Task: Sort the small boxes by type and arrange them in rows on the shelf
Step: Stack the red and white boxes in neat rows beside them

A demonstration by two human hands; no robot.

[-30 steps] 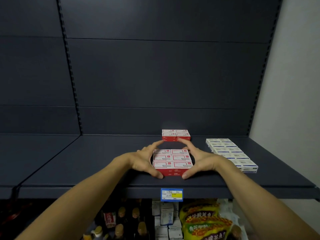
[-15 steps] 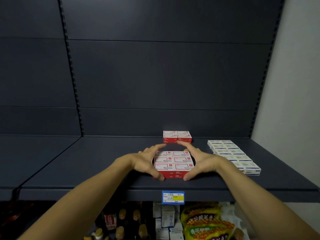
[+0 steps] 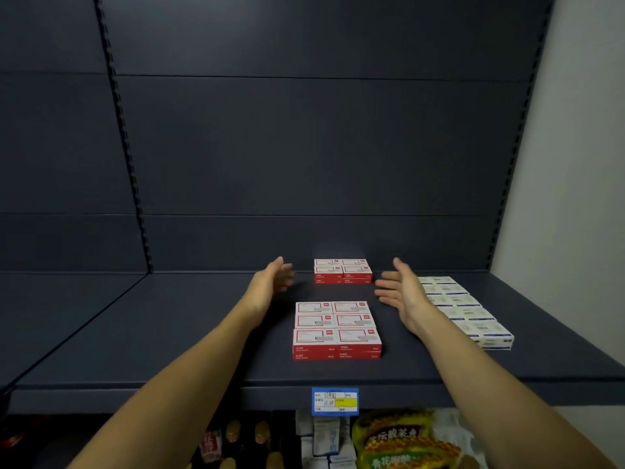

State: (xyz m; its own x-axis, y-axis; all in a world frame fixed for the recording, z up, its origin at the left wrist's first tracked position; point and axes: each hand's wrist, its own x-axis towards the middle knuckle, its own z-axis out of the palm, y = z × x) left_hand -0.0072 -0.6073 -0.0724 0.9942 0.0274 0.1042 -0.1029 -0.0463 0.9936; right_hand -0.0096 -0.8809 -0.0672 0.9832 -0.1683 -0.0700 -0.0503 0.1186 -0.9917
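Hands lifted off red boxes [image 3: 337, 330] (long axis front-to-back)

Back panel [image 3: 321, 147]: dark slate-blue, split by faint horizontal seams.
Uprights [image 3: 123, 137]: slotted, black, running top to shelf level; a second at the right edge.
Side wall [image 3: 575, 164]: pale grey-white, plain, on the right.
Neighbouring bay [image 3: 57, 164]: same dark panels, off to the left.
Lower tier [image 3: 338, 441]: dim, crowded with bottles, packets and white cartons.
Light: low and soft, brightest on the pale wall.
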